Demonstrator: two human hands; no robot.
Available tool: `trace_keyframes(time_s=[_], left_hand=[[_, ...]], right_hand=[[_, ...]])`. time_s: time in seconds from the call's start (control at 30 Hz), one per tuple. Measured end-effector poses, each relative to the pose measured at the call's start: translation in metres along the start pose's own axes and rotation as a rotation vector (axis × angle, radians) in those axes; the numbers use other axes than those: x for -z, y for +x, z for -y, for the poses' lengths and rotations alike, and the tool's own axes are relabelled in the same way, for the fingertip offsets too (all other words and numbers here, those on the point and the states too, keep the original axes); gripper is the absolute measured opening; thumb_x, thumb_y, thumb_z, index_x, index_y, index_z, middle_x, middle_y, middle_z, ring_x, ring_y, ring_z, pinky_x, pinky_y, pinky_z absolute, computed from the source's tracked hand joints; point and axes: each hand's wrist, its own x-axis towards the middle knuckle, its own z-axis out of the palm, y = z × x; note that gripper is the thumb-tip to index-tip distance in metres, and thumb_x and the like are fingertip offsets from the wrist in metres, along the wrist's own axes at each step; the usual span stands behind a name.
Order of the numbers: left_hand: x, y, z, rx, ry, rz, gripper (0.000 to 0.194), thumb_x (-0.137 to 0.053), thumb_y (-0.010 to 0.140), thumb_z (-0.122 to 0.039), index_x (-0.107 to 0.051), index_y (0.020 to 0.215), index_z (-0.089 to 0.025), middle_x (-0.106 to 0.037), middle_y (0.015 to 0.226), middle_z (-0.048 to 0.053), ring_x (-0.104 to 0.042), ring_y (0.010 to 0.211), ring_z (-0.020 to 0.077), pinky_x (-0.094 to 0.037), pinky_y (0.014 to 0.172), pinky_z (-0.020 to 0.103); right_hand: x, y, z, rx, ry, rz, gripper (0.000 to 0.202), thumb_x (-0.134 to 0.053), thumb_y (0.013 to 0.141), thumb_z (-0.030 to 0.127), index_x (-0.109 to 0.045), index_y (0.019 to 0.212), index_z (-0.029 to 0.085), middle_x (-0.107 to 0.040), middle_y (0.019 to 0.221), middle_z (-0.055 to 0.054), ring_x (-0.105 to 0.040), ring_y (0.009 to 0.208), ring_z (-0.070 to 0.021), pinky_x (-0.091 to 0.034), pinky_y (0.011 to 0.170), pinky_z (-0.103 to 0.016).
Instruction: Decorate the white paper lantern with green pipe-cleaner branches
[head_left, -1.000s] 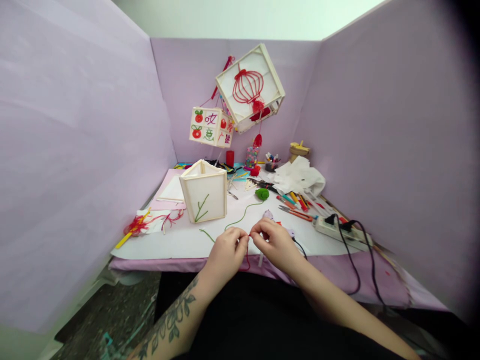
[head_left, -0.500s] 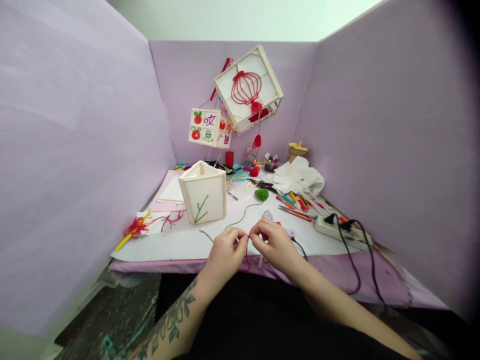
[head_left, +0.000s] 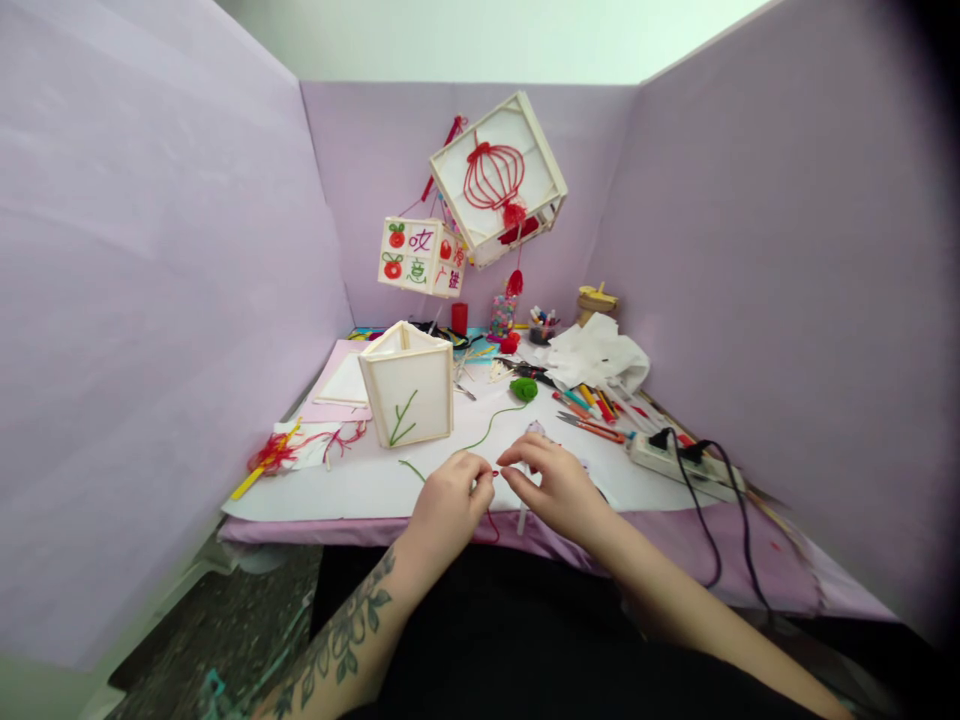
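Note:
Near the table's front edge, my left hand (head_left: pixel 454 496) pinches a red yarn (head_left: pixel 493 527). A small red coil shows at its fingertips, and the yarn's tail hangs below. Facing it, my right hand (head_left: pixel 556 487) has thumb and forefinger parted beside the coil, with nothing seen between them. Beyond my left hand stands a three-sided lantern (head_left: pixel 411 395) with pale sticks and white panels. Green yarn forms a branch shape on its front. A green yarn ball (head_left: pixel 523 389) lies behind my hands, its strand running toward them.
At right are scissors (head_left: pixel 592 427), several markers (head_left: pixel 600 403) and a power strip (head_left: pixel 679 460) with black cords. Red threads (head_left: pixel 271 453) lie at left with a yellow strip. Two box lanterns hang at the back, one large (head_left: pixel 499 180), one smaller (head_left: pixel 421 257). White crumpled paper (head_left: pixel 598 352) lies back right.
My right thumb and forefinger have opened and drawn slightly away from the red yarn. The left hand keeps its pinch, and the small red coil now shows at its fingertips.

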Motion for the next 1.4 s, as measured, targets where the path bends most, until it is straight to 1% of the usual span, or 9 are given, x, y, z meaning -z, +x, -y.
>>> trace_keyframes(time_s=[0.1, 0.2, 0.27, 0.37, 0.6, 0.77, 1.1, 1.23, 1.4], left_hand=[[-0.002, -0.001, 0.000, -0.089, 0.165, 0.008, 0.011, -0.049, 0.090, -0.015, -0.059, 0.085, -0.017, -0.062, 0.082, 0.004, -0.059, 0.075, 0.0168, -0.046, 0.070, 0.027], [-0.006, -0.002, 0.002, -0.190, 0.377, 0.002, 0.010, -0.051, 0.089, -0.013, -0.060, 0.085, -0.016, -0.062, 0.079, 0.004, -0.059, 0.073, 0.0189, -0.047, 0.068, 0.029], [-0.008, -0.002, 0.003, -0.239, 0.486, -0.013, 0.010, -0.052, 0.088, -0.011, -0.060, 0.084, -0.017, -0.062, 0.076, 0.004, -0.059, 0.071, 0.0197, -0.047, 0.065, 0.030], [-0.008, -0.003, 0.004, -0.262, 0.536, -0.023, 0.010, -0.052, 0.088, -0.011, -0.059, 0.084, -0.017, -0.062, 0.075, 0.004, -0.059, 0.070, 0.0201, -0.048, 0.064, 0.030], [-0.002, -0.003, 0.000, -0.112, 0.219, 0.012, 0.011, -0.047, 0.093, -0.018, -0.058, 0.092, -0.018, -0.063, 0.087, 0.005, -0.061, 0.082, 0.0184, -0.049, 0.074, 0.030], [-0.001, -0.003, -0.003, -0.018, 0.042, 0.013, 0.013, -0.048, 0.092, -0.020, -0.060, 0.088, -0.018, -0.064, 0.086, 0.005, -0.060, 0.077, 0.0169, -0.047, 0.072, 0.028], [-0.004, -0.003, -0.001, 0.025, -0.038, -0.019, 0.014, -0.048, 0.090, -0.019, -0.060, 0.083, -0.017, -0.062, 0.081, 0.004, -0.056, 0.072, 0.0155, -0.043, 0.068, 0.027], [-0.004, -0.003, -0.001, 0.038, -0.036, -0.020, 0.015, -0.048, 0.089, -0.018, -0.059, 0.078, -0.018, -0.060, 0.076, 0.002, -0.055, 0.069, 0.0151, -0.042, 0.067, 0.026], [-0.003, -0.001, 0.000, 0.041, -0.048, -0.014, 0.015, -0.049, 0.087, -0.017, -0.057, 0.076, -0.018, -0.059, 0.075, 0.002, -0.055, 0.069, 0.0148, -0.042, 0.066, 0.026]], right_hand=[[0.003, 0.000, 0.003, 0.088, -0.223, 0.031, 0.010, -0.059, 0.085, 0.014, -0.068, 0.087, 0.018, -0.066, 0.087, -0.006, -0.060, 0.084, -0.0207, -0.045, 0.074, -0.031], [0.004, 0.002, 0.010, 0.089, -0.390, 0.082, 0.010, -0.060, 0.084, 0.013, -0.069, 0.082, 0.018, -0.067, 0.086, -0.008, -0.060, 0.084, -0.0223, -0.045, 0.068, -0.030], [0.004, 0.003, 0.014, 0.065, -0.442, 0.131, 0.011, -0.060, 0.084, 0.013, -0.069, 0.079, 0.018, -0.067, 0.085, -0.008, -0.061, 0.084, -0.0229, -0.044, 0.067, -0.030], [0.003, 0.005, 0.016, 0.019, -0.431, 0.173, 0.013, -0.058, 0.083, 0.011, -0.068, 0.078, 0.017, -0.066, 0.084, -0.008, -0.061, 0.085, -0.0232, -0.045, 0.069, -0.030], [0.002, 0.003, 0.004, -0.079, -0.050, 0.093, 0.014, -0.055, 0.080, 0.011, -0.064, 0.072, 0.018, -0.061, 0.076, -0.002, -0.058, 0.072, -0.0156, -0.042, 0.065, -0.026], [0.001, 0.002, 0.002, -0.127, 0.060, 0.043, 0.013, -0.055, 0.079, 0.014, -0.062, 0.068, 0.018, -0.059, 0.070, -0.001, -0.054, 0.067, -0.0148, -0.041, 0.064, -0.027], [-0.008, 0.000, 0.003, -0.177, 0.168, -0.041, 0.014, -0.056, 0.080, 0.020, -0.062, 0.067, 0.018, -0.057, 0.066, 0.000, -0.050, 0.060, -0.0129, -0.039, 0.058, -0.025], [-0.011, -0.002, 0.004, -0.190, 0.170, -0.065, 0.014, -0.058, 0.079, 0.019, -0.063, 0.067, 0.018, -0.057, 0.066, 0.000, -0.051, 0.061, -0.0134, -0.040, 0.060, -0.025], [-0.011, -0.003, 0.002, -0.192, 0.156, -0.031, 0.013, -0.060, 0.079, 0.017, -0.067, 0.069, 0.018, -0.061, 0.070, -0.001, -0.053, 0.063, -0.0140, -0.041, 0.062, -0.026]])
